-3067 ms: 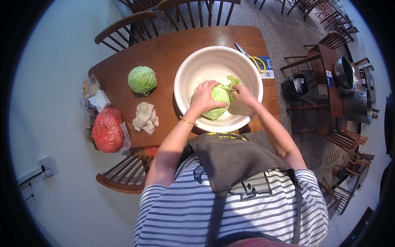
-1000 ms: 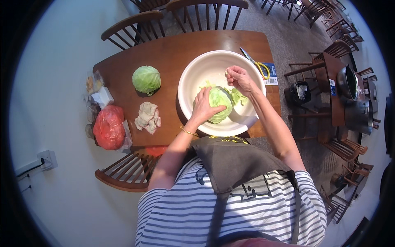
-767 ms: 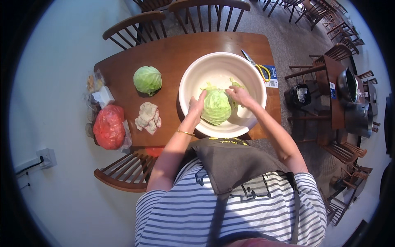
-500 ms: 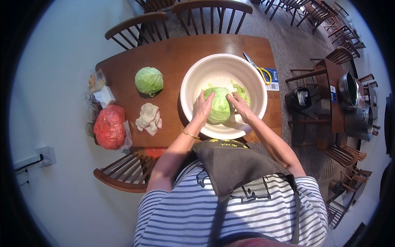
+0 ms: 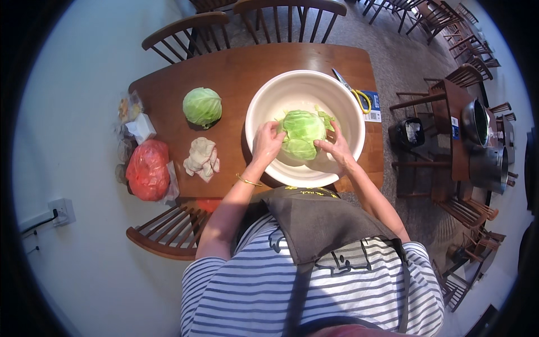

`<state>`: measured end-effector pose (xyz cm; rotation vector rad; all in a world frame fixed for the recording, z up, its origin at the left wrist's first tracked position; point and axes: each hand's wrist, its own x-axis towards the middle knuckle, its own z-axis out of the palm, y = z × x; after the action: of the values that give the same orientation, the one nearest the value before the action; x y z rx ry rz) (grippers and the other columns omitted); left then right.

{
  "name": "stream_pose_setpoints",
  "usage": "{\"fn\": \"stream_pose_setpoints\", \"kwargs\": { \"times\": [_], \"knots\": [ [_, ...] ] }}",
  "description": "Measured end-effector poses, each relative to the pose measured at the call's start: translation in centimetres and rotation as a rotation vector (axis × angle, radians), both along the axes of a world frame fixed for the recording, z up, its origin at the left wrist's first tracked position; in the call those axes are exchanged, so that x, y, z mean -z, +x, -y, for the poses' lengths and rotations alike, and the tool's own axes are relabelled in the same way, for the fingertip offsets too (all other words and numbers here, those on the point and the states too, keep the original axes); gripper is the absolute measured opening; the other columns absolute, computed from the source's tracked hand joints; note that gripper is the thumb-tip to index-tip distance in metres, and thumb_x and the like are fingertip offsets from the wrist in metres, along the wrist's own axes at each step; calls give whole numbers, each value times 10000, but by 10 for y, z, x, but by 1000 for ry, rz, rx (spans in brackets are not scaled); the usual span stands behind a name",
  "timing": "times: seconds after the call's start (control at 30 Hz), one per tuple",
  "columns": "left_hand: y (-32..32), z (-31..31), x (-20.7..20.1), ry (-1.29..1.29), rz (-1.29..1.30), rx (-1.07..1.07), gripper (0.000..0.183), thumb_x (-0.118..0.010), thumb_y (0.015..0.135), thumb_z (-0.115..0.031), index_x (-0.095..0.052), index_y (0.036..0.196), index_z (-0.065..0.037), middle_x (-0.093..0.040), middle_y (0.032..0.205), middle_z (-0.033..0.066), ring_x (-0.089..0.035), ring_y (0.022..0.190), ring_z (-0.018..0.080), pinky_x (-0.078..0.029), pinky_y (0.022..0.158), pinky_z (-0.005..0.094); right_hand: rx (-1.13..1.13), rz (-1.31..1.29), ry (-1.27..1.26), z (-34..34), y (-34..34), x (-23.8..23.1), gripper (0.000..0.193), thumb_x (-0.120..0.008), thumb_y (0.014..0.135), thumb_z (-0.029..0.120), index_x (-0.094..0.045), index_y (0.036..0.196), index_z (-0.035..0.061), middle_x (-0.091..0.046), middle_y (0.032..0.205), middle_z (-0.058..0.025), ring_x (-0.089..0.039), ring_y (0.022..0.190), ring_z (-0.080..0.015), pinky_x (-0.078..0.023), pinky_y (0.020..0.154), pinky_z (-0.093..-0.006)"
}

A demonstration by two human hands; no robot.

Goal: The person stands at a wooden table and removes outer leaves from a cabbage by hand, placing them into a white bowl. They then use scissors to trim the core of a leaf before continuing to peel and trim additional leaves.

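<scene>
Has a pale wall (image 5: 73, 129) on the left, with a white socket (image 5: 63, 212). Shows a grey floor (image 5: 384, 56) beyond the brown wooden worktop (image 5: 241, 70), wooden chairs (image 5: 289, 4) along its far edge, and another wooden table (image 5: 459, 163) at the right.

It looks like a restaurant dining room, with wooden tables (image 5: 241, 67) and many slatted chairs (image 5: 191, 22).

Dark-striped white shirt (image 5: 230, 297), yellow-printed dark apron (image 5: 325, 222) — and a thin gold-coloured bangle (image 5: 248, 181).
</scene>
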<state>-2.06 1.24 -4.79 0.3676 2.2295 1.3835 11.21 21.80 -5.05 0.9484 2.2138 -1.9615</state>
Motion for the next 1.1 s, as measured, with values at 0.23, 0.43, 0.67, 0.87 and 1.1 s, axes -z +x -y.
{"fn": "stream_pose_setpoints", "kwargs": {
  "times": [0.23,0.43,0.67,0.87,1.1],
  "knots": [
    [-14,5,-16,-178,-3,104,250,-660,875,-236,-645,861,13,-681,751,96,-646,686,146,-506,662,286,-300,-230,383,-5,-10,-19,676,-766,719,238,-532,1342,119,-442,1428,-212,-400,1359,-354,-342,1136,-466],
    [-14,-7,-33,28,88,57,219,-634,915,-208,-628,868,5,-666,746,60,-644,652,113,-512,601,253,-414,-194,793,5,-25,-51,635,-803,669,264,-574,1212,28,-488,1349,-203,-460,1278,-364,-392,1059,-459],
    [-17,-16,-47,503,421,35,195,-611,939,-141,-593,1014,38,-664,913,95,-688,784,145,-543,673,225,-320,-342,905,48,-58,-66,327,-767,713,171,-616,965,27,-570,1024,-175,-563,980,-343,-482,775,-442],
    [2,-17,-34,277,-209,27,408,-649,831,-94,-555,1217,1,-604,1170,150,-596,1134,254,-500,923,344,-296,-309,685,25,-66,-58,206,-608,771,36,-628,976,49,-617,833,-180,-616,771,-371,-496,706,-467],
    [-4,-43,-24,181,-358,165,391,-722,742,-141,-662,1109,-22,-606,1257,191,-498,1274,345,-430,1039,434,-450,-314,774,13,-71,-74,246,-662,764,69,-610,1005,60,-618,797,-134,-615,747,-344,-484,675,-434]
  ]
}}
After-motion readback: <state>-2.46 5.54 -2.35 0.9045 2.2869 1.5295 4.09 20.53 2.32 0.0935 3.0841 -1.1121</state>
